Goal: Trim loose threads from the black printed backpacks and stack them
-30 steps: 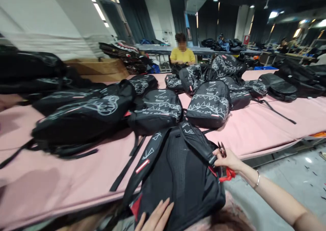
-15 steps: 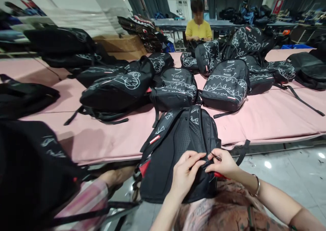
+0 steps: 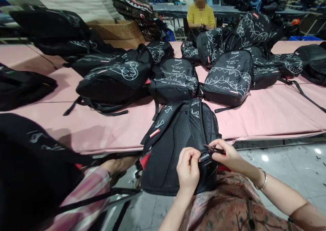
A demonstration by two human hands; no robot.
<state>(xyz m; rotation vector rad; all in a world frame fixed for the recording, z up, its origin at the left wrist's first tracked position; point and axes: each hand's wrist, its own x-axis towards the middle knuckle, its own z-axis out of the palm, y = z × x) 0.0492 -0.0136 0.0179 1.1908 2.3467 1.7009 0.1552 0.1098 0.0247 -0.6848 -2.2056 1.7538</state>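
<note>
A black backpack [image 3: 163, 170] leans from the table edge onto my lap, its back panel and shoulder straps facing up. My right hand [image 3: 226, 154] grips thread snips [image 3: 216, 149], whose blades point left at the lower end of a shoulder strap [image 3: 197, 125]. Just beside the blades, my left hand [image 3: 188, 168] is closed in a pinch by the strap's black buckle [image 3: 205, 159]. What sits between its fingertips is too small to make out. A bit of red [image 3: 224, 170] shows under my right hand.
Several black backpacks with white drawings, one of them upright [image 3: 175, 80], cover the pink table [image 3: 280, 112]. At left, a co-worker's plaid sleeve [image 3: 84, 197] shows beside another black bag [image 3: 33, 170]. Across the table sits a person in yellow [image 3: 201, 15]. A cardboard box [image 3: 119, 34] stands behind.
My left hand came up from the backpack's lower panel to the strap buckle. My right hand brought the snips in from the right side to the strap end. The view swung left, then down.
</note>
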